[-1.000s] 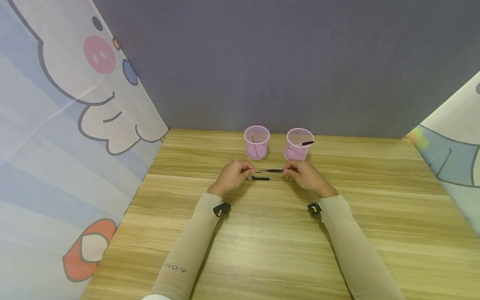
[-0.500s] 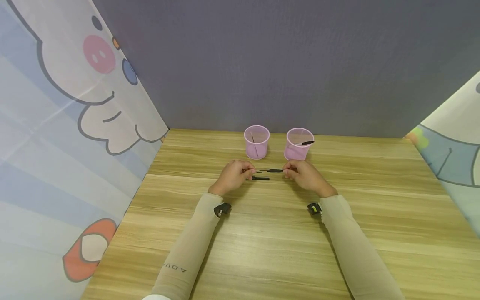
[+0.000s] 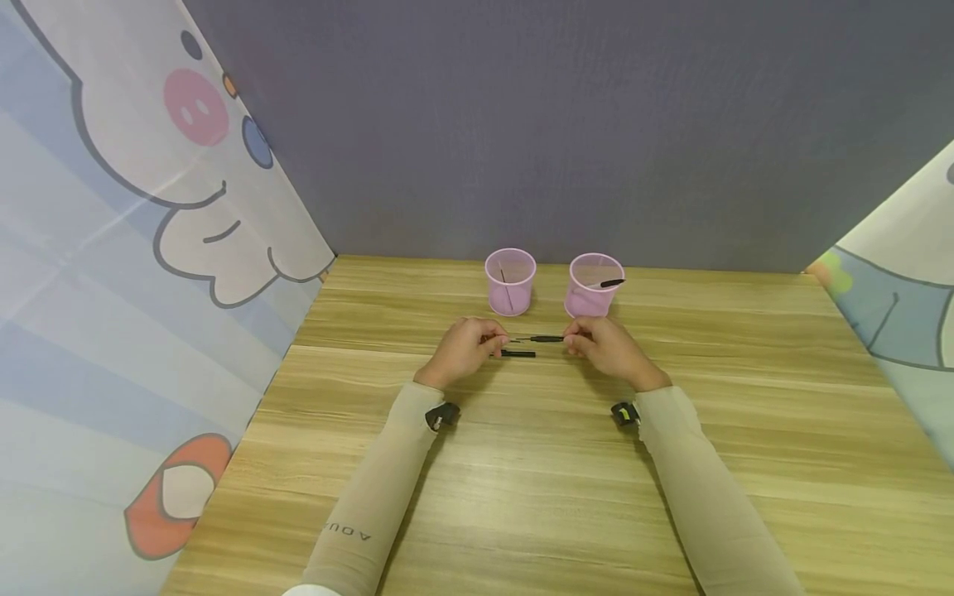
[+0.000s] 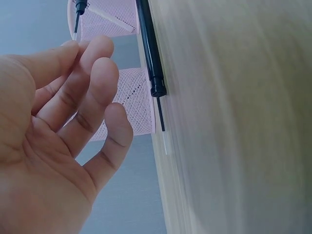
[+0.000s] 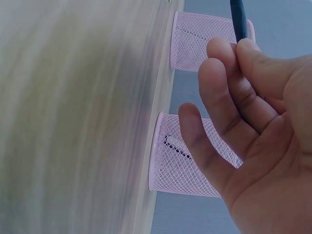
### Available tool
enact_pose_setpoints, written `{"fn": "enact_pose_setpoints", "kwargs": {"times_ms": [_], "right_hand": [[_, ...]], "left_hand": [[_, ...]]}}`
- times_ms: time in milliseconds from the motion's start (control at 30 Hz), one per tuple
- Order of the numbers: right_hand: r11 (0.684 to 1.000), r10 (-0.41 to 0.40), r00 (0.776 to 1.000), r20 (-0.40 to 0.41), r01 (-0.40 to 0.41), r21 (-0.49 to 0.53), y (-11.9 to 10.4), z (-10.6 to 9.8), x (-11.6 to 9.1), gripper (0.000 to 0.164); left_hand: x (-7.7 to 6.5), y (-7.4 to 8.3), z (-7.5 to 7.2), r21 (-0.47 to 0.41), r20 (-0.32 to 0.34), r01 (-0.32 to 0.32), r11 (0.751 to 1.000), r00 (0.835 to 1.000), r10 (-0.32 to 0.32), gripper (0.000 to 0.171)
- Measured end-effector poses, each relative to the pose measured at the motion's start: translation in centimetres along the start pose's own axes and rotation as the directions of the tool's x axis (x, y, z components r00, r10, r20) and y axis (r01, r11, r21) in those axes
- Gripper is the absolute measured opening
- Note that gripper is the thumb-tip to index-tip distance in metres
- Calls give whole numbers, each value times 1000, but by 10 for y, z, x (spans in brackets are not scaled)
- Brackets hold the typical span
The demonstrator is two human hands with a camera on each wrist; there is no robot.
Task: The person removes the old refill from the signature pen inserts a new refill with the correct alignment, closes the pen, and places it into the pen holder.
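Note:
My left hand [image 3: 460, 351] pinches the clear end of a thin pen refill [image 4: 77, 23] between thumb and index finger, its other fingers loosely bent. The refill's dark part runs into the end of a slim black pen barrel [image 3: 546, 338]. My right hand [image 3: 609, 351] grips the barrel's other end with thumb and fingertips, as the right wrist view shows. Both hands are close over the table, with the barrel level between them. Just nearer to me lies another black pen barrel [image 4: 152, 53], a thin dark and clear rod sticking out of its left end.
Behind the hands stand two pink mesh cups. The left cup [image 3: 510, 285] holds a thin dark stick. In the right cup [image 3: 589, 302] leans a pen [image 3: 611, 284] with a black end over the rim. A grey panel [image 3: 566, 132] rises behind the wooden table [image 3: 522, 513].
Both hands keep almost the same place and grip. The gap between the left fingertips and the black barrel looks nearly unchanged.

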State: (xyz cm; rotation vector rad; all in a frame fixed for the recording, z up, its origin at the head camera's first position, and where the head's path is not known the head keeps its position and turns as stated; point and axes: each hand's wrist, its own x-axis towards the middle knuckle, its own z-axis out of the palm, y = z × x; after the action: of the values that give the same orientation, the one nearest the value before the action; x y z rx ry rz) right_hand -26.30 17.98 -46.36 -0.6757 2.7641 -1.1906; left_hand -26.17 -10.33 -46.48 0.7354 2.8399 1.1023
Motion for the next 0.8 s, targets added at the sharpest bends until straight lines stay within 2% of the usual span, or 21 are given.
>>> {"fn": "enact_pose_setpoints", "kwargs": {"times_ms": [367,800], "right_hand": [[999,32,999,-14,-32,-15,1,-4,-1,12],[999,42,998,-41,-42,-4,3,-7,-1,13]], "left_hand": [[-2,-3,-7,-4,-20,23,1000,1000,-23,16],[-3,-7,-13,159,13,78,984,997,-81,5]]}}
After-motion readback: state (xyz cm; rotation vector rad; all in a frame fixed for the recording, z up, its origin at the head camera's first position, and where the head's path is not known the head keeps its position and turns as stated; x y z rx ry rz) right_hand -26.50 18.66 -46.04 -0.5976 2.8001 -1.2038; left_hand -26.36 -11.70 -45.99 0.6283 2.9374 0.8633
